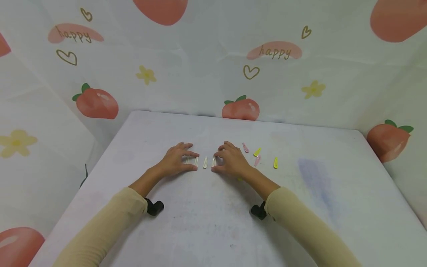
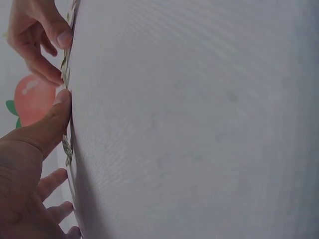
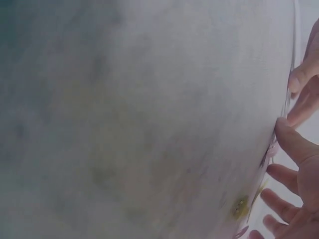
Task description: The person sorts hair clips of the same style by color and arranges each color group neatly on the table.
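We'd best squeeze lightly and evenly so nothing skews. Our left hand (image 1: 176,161) pinches the left white clip (image 1: 196,162) between thumb and forefinger, tips apart at its near and far ends; our right hand (image 1: 233,161) grips the right white clip (image 1: 214,161) likewise. The middle white clip (image 1: 205,162) lies between; pink clips (image 1: 245,148) and yellow clips (image 1: 275,163) lie right.

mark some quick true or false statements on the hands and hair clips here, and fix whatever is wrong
1. A white clip lies between the left hand and the right hand. True.
2. The two hands touch each other. False: they are apart, with that white clip in the gap.
3. Both sleeves are beige. True.
4. Yellow clips and pink clips lie on the table. True.
5. The pink clips lie left of the left hand. False: they are on the right hand's side.
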`<state>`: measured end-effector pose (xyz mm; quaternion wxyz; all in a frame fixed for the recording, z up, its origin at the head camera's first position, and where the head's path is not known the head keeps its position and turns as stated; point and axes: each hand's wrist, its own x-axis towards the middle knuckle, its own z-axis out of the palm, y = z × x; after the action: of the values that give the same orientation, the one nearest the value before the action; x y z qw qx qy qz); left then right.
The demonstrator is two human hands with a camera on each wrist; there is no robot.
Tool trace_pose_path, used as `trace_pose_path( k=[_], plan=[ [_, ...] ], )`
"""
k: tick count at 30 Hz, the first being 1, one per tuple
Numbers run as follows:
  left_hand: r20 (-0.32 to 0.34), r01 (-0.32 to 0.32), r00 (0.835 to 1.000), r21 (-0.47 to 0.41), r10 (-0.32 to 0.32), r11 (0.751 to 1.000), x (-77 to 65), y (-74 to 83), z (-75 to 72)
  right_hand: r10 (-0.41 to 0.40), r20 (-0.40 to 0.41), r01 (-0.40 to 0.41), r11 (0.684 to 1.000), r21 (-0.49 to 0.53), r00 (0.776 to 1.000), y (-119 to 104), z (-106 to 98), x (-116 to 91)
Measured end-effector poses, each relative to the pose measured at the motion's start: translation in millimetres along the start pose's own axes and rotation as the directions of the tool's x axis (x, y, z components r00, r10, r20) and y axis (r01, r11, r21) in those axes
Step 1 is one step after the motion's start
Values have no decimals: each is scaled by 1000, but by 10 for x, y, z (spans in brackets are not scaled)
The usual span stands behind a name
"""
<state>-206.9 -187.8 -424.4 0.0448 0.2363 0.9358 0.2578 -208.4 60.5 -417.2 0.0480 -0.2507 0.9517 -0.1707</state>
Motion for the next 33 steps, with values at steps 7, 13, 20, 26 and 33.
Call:
trace_pose_path(
  k=[7,13,20,26,33],
  plan=[
    [23,32,999,10,-33,999,17,-9,2,4,0,-4,1000,31,1000,37,-6,-12],
    [22,34,999,10,-34,999,21,0,0,1,22,-2,999,39,1000,30,-31,7],
    [21,34,999,20,-35,999,21,5,14,1,29,-2,999,32,1000,28,-41,17],
    [23,39,999,19,-40,999,28,7,6,-3,24,2,1000,28,1000,37,-42,29],
    [32,49,998,17,-49,999,27,4,9,-42,6,41,998,40,999,100,-191,-82]
  ],
)
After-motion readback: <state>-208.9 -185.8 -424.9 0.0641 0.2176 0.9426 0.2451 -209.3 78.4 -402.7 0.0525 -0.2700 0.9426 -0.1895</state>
